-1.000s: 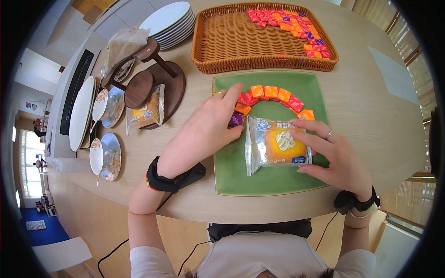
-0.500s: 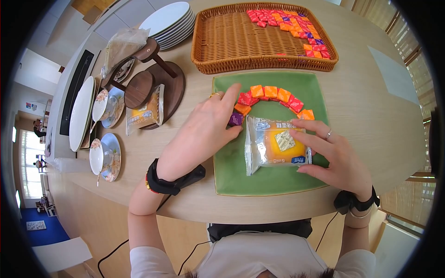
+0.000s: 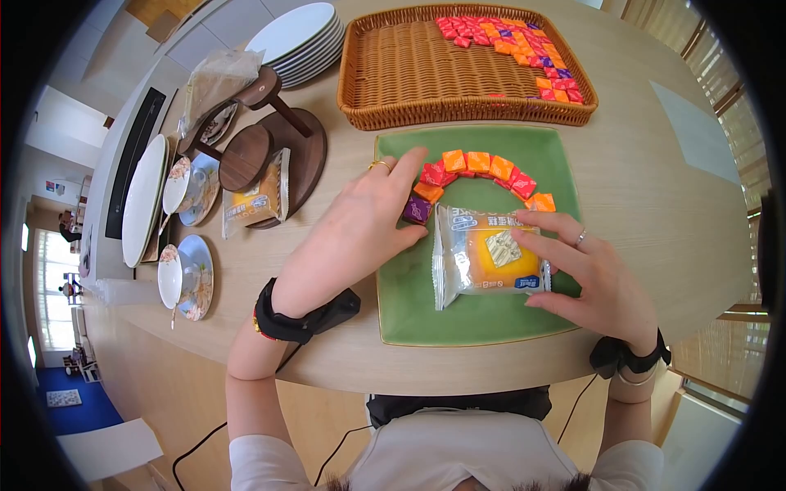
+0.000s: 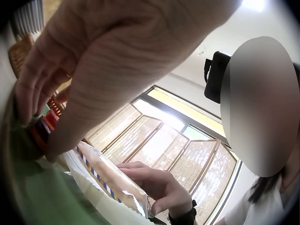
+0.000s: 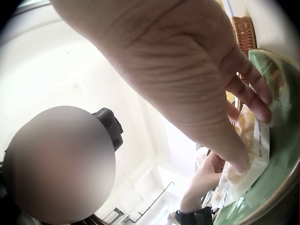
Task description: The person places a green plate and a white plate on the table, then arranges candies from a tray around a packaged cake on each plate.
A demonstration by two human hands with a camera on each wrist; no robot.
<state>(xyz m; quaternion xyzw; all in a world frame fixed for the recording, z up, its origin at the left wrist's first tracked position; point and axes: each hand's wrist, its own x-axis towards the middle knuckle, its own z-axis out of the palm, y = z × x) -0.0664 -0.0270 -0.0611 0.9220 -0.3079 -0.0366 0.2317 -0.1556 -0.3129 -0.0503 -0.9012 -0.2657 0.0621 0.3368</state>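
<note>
A green square plate (image 3: 409, 311) lies on the wooden table. On it an arc of orange, red and purple wrapped candies (image 3: 479, 168) curves over a clear-wrapped yellow cake packet (image 3: 487, 255). My left hand (image 3: 372, 217) lies flat at the arc's left end, fingers straight, touching the purple candy (image 3: 416, 210) and the red ones beside it. My right hand (image 3: 585, 266) rests on the packet's right edge with straight fingers. The left wrist view shows the left hand (image 4: 61, 93) over the candies and the packet (image 4: 112, 183). The right wrist view shows the right hand's fingers (image 5: 243, 93) on the packet (image 5: 246, 140).
A wicker basket (image 3: 393, 74) with several more candies stands behind the plate. To the left are a wooden tiered stand (image 3: 270, 139) with another cake packet (image 3: 258, 196), stacked white plates (image 3: 299, 37), and patterned saucers with cups (image 3: 184, 274). The table edge runs near my body.
The left hand has shifted very slightly left at the end of the candy arc. The right hand and the packet have not moved.
</note>
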